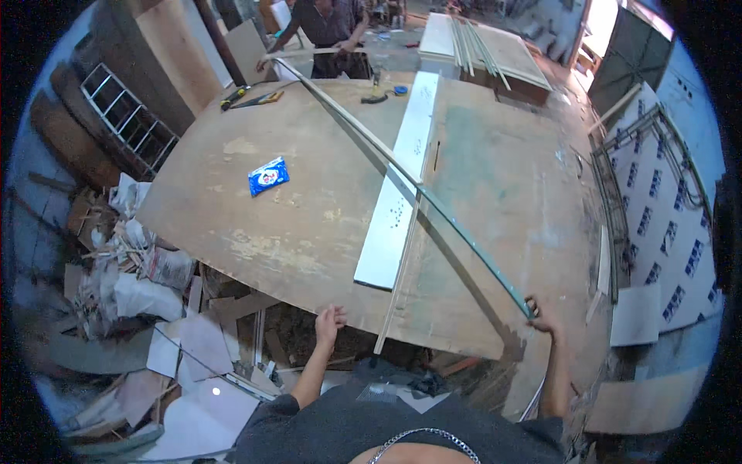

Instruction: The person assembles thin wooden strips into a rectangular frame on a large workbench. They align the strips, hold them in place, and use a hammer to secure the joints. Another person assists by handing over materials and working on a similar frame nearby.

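Note:
My right hand (545, 315) grips the near end of a long narrow strip (475, 241), pale at its far part and greenish nearer me. The strip runs slantwise above the large wooden table (301, 209) to the far left, where a co-worker's hand (265, 63) is at its other end. Below it, a white board (382, 232) lies lengthwise on the tabletop. Beside that board is a thin wooden stick (398, 309), its near end jutting past the table edge. My left hand (331, 321), empty with fingers loosely bent, hovers by the front edge.
On the table lie a blue packet (268, 177), a handsaw (259, 100), a hammer (375, 97) and a blue tape roll (400, 90). Scrap wood and bags (147, 286) crowd the left floor. Stacked boards (502, 58) stand behind; printed sheeting (668, 209) leans at right.

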`<state>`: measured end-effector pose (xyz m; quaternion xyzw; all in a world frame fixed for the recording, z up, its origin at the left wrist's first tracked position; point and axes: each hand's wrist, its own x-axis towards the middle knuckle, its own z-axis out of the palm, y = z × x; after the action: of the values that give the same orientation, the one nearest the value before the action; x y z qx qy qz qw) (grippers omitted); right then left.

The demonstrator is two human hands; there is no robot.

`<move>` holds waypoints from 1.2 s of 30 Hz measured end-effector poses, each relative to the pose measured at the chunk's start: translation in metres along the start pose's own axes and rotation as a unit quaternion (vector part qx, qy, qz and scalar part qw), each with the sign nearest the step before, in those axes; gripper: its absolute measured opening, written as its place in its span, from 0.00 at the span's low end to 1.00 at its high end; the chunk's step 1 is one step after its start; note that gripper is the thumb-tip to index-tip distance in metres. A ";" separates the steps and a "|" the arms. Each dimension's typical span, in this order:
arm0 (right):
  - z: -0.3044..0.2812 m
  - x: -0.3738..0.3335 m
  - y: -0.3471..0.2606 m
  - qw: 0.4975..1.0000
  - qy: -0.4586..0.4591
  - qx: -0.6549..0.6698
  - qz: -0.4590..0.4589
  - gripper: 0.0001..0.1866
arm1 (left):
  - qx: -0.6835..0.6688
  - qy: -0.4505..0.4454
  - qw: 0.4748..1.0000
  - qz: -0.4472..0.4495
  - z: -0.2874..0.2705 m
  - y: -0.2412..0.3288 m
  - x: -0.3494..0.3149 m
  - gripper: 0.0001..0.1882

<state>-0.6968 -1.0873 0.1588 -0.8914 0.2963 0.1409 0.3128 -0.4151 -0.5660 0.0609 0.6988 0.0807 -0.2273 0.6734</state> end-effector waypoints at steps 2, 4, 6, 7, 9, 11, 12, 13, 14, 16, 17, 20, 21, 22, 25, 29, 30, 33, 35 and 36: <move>-0.003 -0.003 -0.013 0.997 0.034 -0.055 -0.043 0.34 | 0.008 0.044 0.998 -0.041 -0.004 -0.010 -0.024 0.20; 0.001 -0.003 -0.011 0.996 0.046 -0.041 -0.063 0.34 | 0.005 0.040 0.999 -0.031 0.003 -0.018 -0.038 0.20; 0.001 -0.004 -0.001 0.998 0.025 -0.030 -0.045 0.34 | 0.014 0.029 0.999 -0.018 0.012 -0.024 -0.051 0.21; -0.001 -0.005 -0.006 0.999 0.012 -0.023 -0.039 0.33 | 0.026 0.027 0.999 -0.008 0.014 -0.023 -0.056 0.22; -0.011 -0.010 -0.013 0.999 -0.011 -0.030 -0.032 0.34 | 0.044 0.023 0.999 0.008 0.018 -0.022 -0.065 0.23; -0.027 -0.017 -0.028 0.999 -0.035 -0.034 -0.022 0.33 | 0.055 0.027 0.998 0.023 0.022 -0.020 -0.075 0.24; -0.034 -0.022 -0.040 0.998 -0.050 -0.033 -0.017 0.33 | 0.061 0.034 0.997 0.023 0.022 -0.019 -0.081 0.24; -0.040 -0.026 -0.045 0.998 -0.061 -0.033 -0.007 0.33 | 0.065 0.035 0.997 0.023 0.023 -0.017 -0.085 0.25; -0.041 -0.025 -0.044 0.998 -0.062 -0.031 -0.008 0.33 | 0.071 0.037 0.997 0.023 0.023 -0.016 -0.088 0.25; -0.043 -0.019 -0.037 0.998 -0.063 -0.027 -0.012 0.32 | 0.047 0.042 0.998 0.024 0.018 -0.022 -0.090 0.25; -0.043 -0.014 -0.025 0.998 -0.053 -0.031 -0.009 0.32 | 0.034 0.039 0.998 0.024 0.020 -0.021 -0.089 0.25; -0.044 -0.004 -0.007 0.999 -0.034 -0.036 -0.016 0.30 | 0.035 0.055 0.997 0.032 0.023 -0.017 -0.092 0.25; -0.050 -0.004 -0.006 0.999 -0.032 -0.031 -0.028 0.29 | 0.026 0.050 0.998 0.025 0.020 -0.024 -0.089 0.25; -0.058 -0.004 -0.010 0.998 -0.030 -0.027 -0.042 0.29 | 0.016 0.046 0.999 0.019 0.019 -0.027 -0.087 0.25; -0.086 0.002 0.004 0.996 -0.055 0.055 -0.047 0.30 | 0.024 0.031 0.999 0.010 0.028 -0.028 -0.079 0.25; -0.106 0.002 -0.003 0.996 -0.022 0.080 -0.038 0.29 | 0.035 0.017 0.998 0.044 0.029 -0.032 -0.062 0.25; -0.109 0.000 -0.013 0.997 -0.005 0.074 -0.037 0.29 | 0.046 0.004 0.998 0.045 0.021 -0.037 -0.054 0.26; -0.126 0.004 -0.006 0.995 0.062 -0.046 -0.058 0.29 | 0.065 -0.016 0.996 0.051 0.021 -0.028 -0.036 0.26; -0.139 0.009 0.001 0.995 0.091 -0.022 -0.027 0.30 | 0.038 -0.026 0.997 0.054 0.016 -0.030 -0.023 0.26; -0.146 0.013 0.001 0.992 0.115 -0.038 -0.023 0.30 | 0.028 -0.029 0.998 0.053 0.012 -0.030 -0.017 0.26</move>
<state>-0.6777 -1.1874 0.2646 -0.9194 0.3043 0.0417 0.2456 -0.4451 -0.5720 0.0412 0.7136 0.0182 -0.2134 0.6670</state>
